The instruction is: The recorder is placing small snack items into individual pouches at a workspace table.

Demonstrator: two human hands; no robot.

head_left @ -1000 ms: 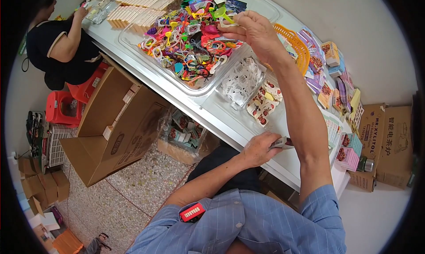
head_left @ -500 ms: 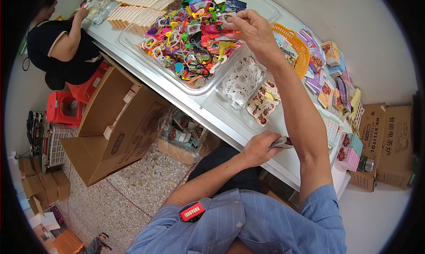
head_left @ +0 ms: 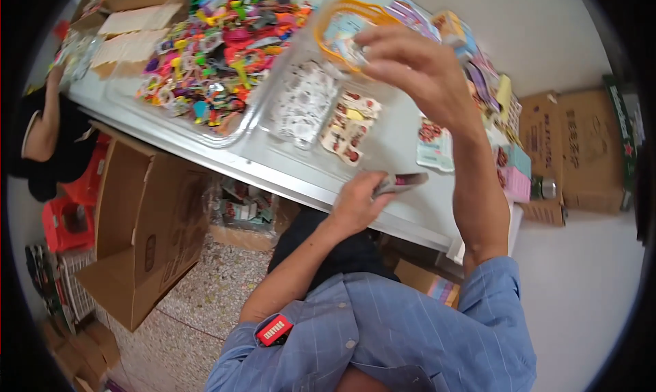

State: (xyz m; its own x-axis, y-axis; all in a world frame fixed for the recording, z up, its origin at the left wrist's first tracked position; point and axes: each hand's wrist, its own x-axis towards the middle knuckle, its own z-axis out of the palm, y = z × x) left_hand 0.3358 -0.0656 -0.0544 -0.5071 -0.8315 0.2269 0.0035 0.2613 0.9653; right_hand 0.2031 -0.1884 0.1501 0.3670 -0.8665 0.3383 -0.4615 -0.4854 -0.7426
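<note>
Low over the front edge of the table, my left hand is closed around a small box, its end gaping with something pink inside. My right hand is raised near the yellow basket, which holds flat printed cards. A small pale plastic toy is pinched in its fingertips, blurred by motion. Left of it stands a large clear tub heaped with colourful plastic toys. Between them are a clear box of small white packets and several printed sachets.
A printed pouch lies right of the sachets. Small boxes and cartons stand along the right wall. An open cardboard box sits below the table at left, near red stools. Another person works at far left.
My right hand has gone from over the toy tub to beside the yellow basket with the small toy. The whole view has shifted. My left hand still grips the small box.
</note>
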